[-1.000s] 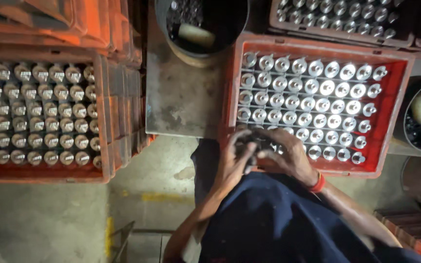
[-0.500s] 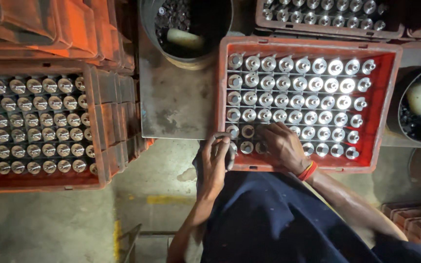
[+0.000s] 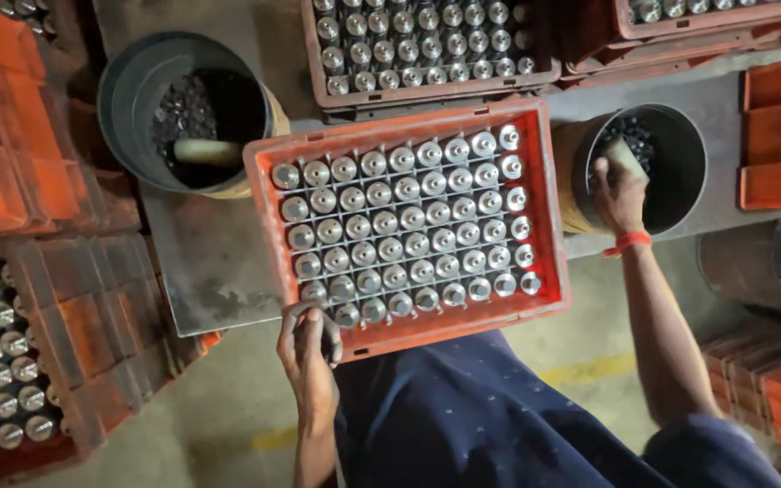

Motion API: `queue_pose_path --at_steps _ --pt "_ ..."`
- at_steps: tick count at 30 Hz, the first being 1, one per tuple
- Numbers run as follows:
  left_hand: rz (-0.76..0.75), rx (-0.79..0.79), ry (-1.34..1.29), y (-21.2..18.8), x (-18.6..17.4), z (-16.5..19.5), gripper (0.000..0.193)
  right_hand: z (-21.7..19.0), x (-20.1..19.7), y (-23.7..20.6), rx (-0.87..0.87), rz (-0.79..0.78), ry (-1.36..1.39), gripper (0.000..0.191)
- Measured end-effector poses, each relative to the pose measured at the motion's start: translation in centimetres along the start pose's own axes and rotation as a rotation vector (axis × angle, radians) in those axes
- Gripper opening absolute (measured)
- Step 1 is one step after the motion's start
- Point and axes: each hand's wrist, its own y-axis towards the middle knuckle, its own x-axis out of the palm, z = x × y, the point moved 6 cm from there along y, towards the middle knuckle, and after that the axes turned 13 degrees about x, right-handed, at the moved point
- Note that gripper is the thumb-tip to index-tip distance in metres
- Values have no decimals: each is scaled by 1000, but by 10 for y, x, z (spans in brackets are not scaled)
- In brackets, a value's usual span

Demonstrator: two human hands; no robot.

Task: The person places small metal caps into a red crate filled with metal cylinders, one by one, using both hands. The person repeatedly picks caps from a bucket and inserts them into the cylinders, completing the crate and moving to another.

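The left hand (image 3: 311,354) rests at the near-left corner of the red crate (image 3: 549,226), its fingers curled loosely over the rim beside the nearest metal cylinders (image 3: 409,233), while the right hand (image 3: 619,192) reaches into the dark bucket (image 3: 680,163) on the right and closes around a pale scoop-like thing (image 3: 624,154). The crate sits on the grey tabletop (image 3: 210,262) just ahead of the person, its grid filled with upright, shiny-topped cylinders in tidy rows. What lies deep in the bucket is too dark to make out, and neighbouring crates are cut off.
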Motion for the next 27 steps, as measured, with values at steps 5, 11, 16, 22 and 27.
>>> queue_pose_path --at_steps 5,11,16,22,27 --pt "26 -20 -16 -11 38 -10 13 37 48 16 -380 -171 -443 43" --pt "136 9 -59 -23 62 -15 14 47 62 22 -212 -380 -136 44" --pt "316 -43 -122 -32 49 -20 14 41 46 30 -338 -341 179 27" --pt "370 -36 -41 -39 43 -21 13 104 58 28 1144 -814 1329 24" --pt "291 -50 -99 -33 57 -24 12 121 45 34 1066 -604 1498 19"
